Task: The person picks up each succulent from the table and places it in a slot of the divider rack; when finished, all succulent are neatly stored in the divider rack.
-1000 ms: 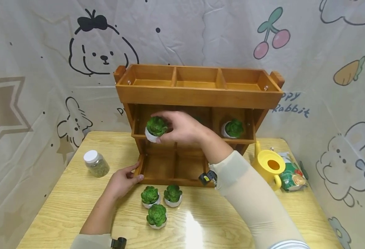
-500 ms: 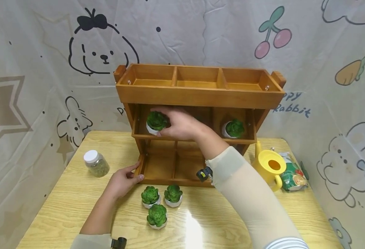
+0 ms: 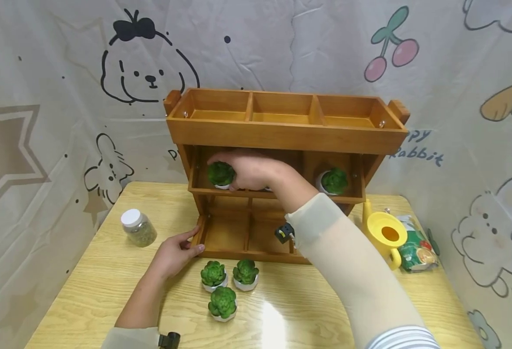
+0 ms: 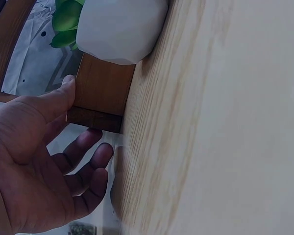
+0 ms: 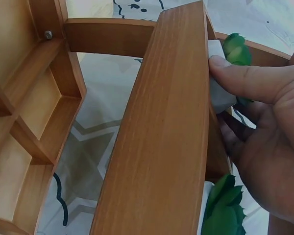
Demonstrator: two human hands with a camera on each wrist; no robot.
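We now have the plant (image 3: 221,173) lower in our right hand (image 3: 249,169), at the nine o'clock end of the middle shelf (image 3: 314,162); its white pot (image 5: 221,102), earlier overlapping the front board (image 5: 157,127), sits mostly hidden behind it.

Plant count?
6: three plants on the table, one plant in the right hand, right plant and centre plant on the middle shelf. In head view, right arm mostly covers centre plant, may hide others.
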